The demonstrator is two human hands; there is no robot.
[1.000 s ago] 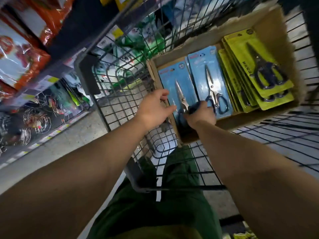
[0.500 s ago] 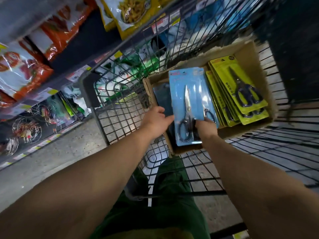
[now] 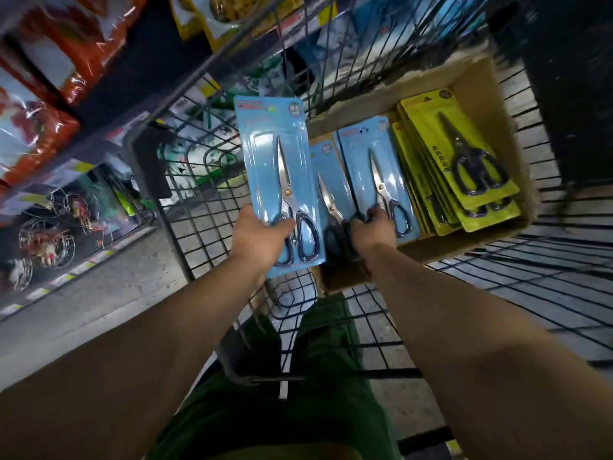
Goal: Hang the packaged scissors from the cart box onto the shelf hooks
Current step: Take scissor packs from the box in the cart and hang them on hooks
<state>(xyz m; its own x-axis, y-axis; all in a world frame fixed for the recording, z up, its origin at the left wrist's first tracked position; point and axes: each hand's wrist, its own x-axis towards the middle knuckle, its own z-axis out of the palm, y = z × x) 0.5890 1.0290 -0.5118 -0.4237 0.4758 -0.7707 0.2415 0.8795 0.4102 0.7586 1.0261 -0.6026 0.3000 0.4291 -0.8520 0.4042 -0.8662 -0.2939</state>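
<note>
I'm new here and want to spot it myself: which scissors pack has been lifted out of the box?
Start at the cardboard box in the wire cart. Just left of it, the left hand holds a blue scissors pack upright. Unlike the other blue packs and the yellow ones, it is raised outside the box.

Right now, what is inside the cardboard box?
The box holds blue scissor packs beside a yellow stack. The right hand grips one blue pack. What lies underneath is covered.

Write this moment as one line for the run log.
left hand: holds blue scissors pack | right hand: grips next blue pack in cardboard box
</note>
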